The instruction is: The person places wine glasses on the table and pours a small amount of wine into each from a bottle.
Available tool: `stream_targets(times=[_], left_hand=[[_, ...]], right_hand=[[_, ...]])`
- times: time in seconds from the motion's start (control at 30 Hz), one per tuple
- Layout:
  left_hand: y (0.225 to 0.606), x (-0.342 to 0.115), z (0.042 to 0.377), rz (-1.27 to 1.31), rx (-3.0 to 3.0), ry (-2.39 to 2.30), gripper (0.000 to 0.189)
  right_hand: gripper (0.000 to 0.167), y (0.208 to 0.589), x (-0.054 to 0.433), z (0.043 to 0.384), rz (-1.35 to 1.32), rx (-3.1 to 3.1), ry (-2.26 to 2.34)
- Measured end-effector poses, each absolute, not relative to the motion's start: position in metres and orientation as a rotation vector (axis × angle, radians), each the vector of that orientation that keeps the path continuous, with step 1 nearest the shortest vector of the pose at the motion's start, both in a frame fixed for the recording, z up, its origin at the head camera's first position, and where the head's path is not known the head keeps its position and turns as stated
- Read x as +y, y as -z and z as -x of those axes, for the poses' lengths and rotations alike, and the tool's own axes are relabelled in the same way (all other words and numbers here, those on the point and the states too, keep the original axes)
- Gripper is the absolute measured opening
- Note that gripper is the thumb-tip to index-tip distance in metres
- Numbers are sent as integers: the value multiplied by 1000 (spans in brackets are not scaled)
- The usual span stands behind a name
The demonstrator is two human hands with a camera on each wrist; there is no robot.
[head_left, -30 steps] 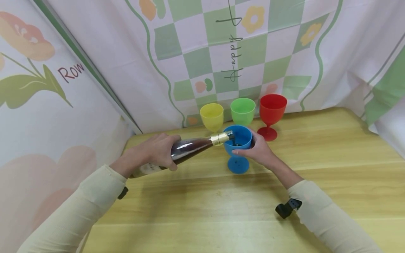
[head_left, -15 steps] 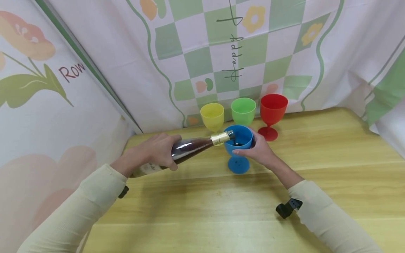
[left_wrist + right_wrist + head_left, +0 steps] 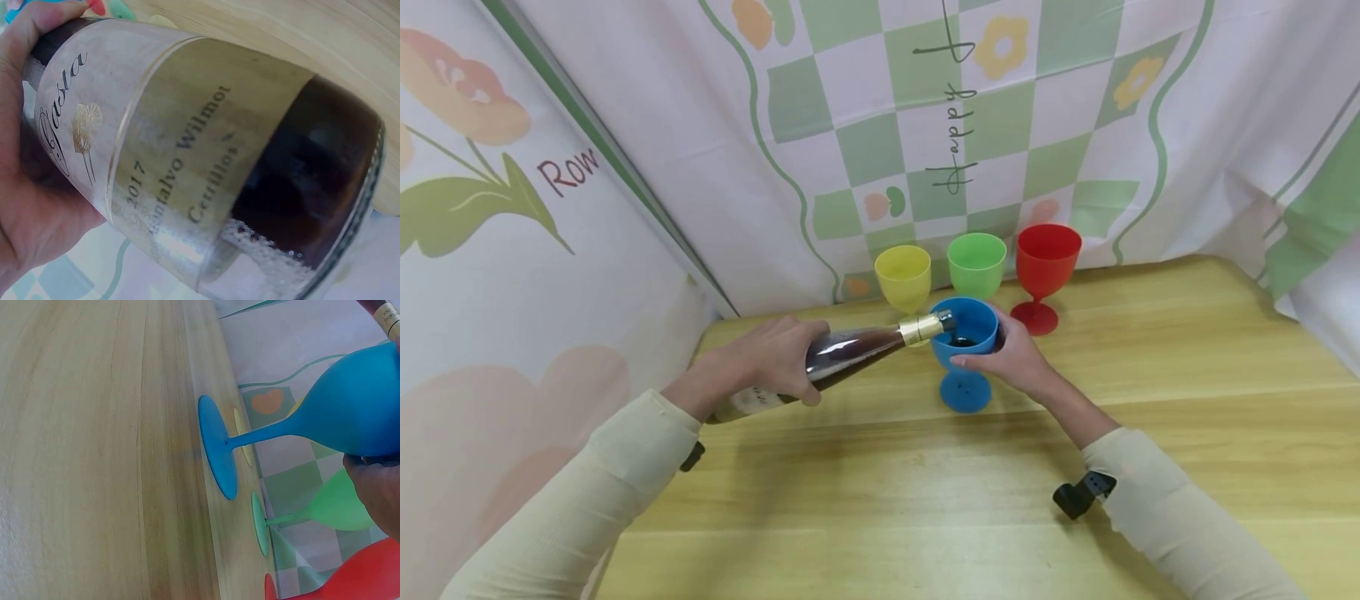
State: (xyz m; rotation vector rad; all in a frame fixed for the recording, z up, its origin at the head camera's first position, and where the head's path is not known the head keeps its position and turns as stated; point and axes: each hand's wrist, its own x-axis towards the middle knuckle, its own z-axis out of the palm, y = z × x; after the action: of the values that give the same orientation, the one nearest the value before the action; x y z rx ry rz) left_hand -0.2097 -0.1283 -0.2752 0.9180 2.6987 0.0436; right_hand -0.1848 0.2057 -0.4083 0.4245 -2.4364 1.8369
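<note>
Tbl (image 3: pixel 925 492) spreads wide in front & to R of the cups; back edge close behind yellow cup (image 3: pixel 903 285), green cup (image 3: pixel 976 281) & red cup (image 3: pixel 1047 268), w/ curtain (image 3: pixel 928 150) beyond. Blue cup (image 3: pixel 350 406) upright, just in front of green cup. L hand (image 3: pixel 784 358) grips btl (image 3: pixel 850 357), tilted, mouth at blue cup's rim; R hand (image 3: pixel 1011 354) holds its bowl, thumb in front. Dark liq. (image 3: pixel 962 342) inside.
</note>
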Motion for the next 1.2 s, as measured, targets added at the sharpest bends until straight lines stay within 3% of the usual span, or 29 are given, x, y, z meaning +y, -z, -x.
stream_targets(times=[1.2], left_hand=[[274,-128,210,-929,2685,-37,54]], right_hand=[[75,407,205,185,-422,-2440,-1833]])
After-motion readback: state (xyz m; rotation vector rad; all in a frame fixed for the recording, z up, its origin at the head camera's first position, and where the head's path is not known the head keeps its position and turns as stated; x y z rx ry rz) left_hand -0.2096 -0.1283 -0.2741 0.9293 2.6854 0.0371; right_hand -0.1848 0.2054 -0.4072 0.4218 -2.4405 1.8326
